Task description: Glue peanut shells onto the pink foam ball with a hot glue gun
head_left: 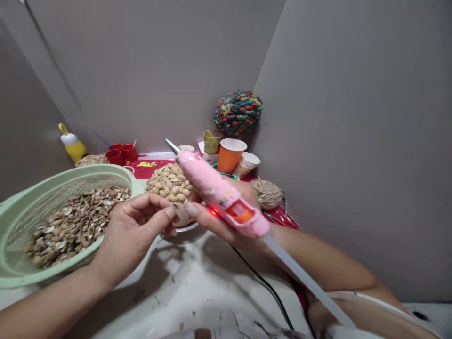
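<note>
Was held nearest, aslant, in the right hand [228, 235]: pink plastic glue gun [206, 178] with bare metal nozzle [172, 146], orange window, lit red lamp and long translucent glue stick [310, 282] at the rear. Was grasped about the body, with fingers mostly hidden behind. Looked light and stiff, smooth to the palm, perhaps tail-heavy; best taken by the thick body, clear of the nozzle, probably hot. Was pinched next in the left hand [132, 230], between thumb and fingers: small curved brown shell piece [175, 206], just beside the right thumb tip; could not tell whether touching. Appeared almost weightless, thin and brittle; suited a light pinch at the edges. Listed just beyond: round form covered in tan nutshells [169, 181], likely rigid and knobbly, partly hidden by hands and gun. Listed to the left: pale green oval plastic colander [45, 209] of broken brown shells [81, 221]. Listed farther: beige twine ball [268, 194], tall orange cup [231, 157]. Entered last, by the grey wall [158, 70]: multicoloured ball of thick yarn [238, 113].
</note>
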`<move>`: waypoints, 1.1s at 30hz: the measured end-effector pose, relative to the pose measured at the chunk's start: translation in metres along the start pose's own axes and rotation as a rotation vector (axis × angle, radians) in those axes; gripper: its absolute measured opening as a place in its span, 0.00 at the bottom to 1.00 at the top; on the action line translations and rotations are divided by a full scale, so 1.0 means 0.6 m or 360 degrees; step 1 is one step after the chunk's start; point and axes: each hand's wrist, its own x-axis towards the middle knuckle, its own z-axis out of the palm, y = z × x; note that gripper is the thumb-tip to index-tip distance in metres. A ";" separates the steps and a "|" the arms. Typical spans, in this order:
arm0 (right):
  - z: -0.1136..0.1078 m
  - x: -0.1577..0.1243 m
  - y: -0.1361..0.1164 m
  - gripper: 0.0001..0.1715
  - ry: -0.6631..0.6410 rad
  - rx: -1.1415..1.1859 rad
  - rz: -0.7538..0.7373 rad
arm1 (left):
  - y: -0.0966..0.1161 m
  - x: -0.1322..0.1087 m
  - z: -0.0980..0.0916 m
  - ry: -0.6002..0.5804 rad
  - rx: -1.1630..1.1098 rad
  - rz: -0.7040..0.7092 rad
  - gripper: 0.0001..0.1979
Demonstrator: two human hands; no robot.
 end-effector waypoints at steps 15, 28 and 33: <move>0.033 -0.069 0.041 0.16 0.0064 0.0245 0.0405 | -0.022 -0.001 0.029 -0.0153 0.0070 -0.0019 0.07; 0.022 -0.113 0.026 0.10 0.0049 0.0339 0.0493 | -0.051 -0.016 0.035 -0.0411 -0.0504 -0.0475 0.14; 0.015 -0.112 0.037 0.12 -0.0003 0.0305 0.0432 | -0.046 -0.008 0.043 -0.0479 -0.0597 -0.0584 0.14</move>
